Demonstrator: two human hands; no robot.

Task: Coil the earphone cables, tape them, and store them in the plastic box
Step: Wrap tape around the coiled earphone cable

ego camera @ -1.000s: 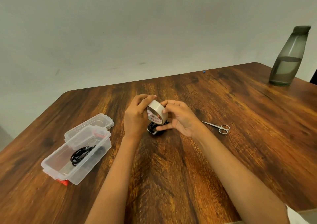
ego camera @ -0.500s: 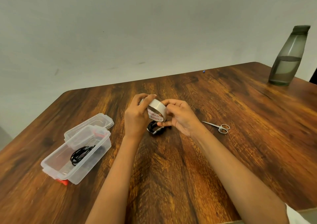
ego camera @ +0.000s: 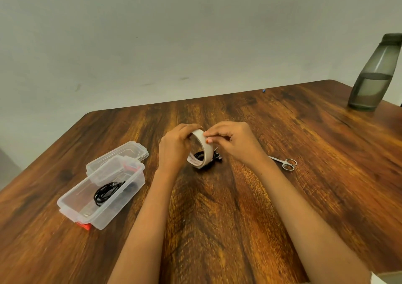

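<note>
A white tape roll (ego camera: 201, 147) is held upright above the table's middle. My left hand (ego camera: 175, 150) grips its left side, fingers curled over the top. My right hand (ego camera: 233, 143) pinches the roll's outer rim with thumb and fingertips. Under the roll lies a coiled black earphone cable (ego camera: 210, 161), partly hidden by the roll and my hands. To the left stands an open clear plastic box (ego camera: 71, 203) holding another black coiled cable (ego camera: 107, 192).
The box's clear lid (ego camera: 118, 156) lies behind it, and a red clasp (ego camera: 83, 226) shows at its near end. Small silver scissors (ego camera: 286, 164) lie right of my right hand. A grey water bottle (ego camera: 375, 75) stands at the table's far right corner.
The roll has turned in my hands, its open side now facing more toward me. My right fingers have shifted up onto the roll's top rim.
</note>
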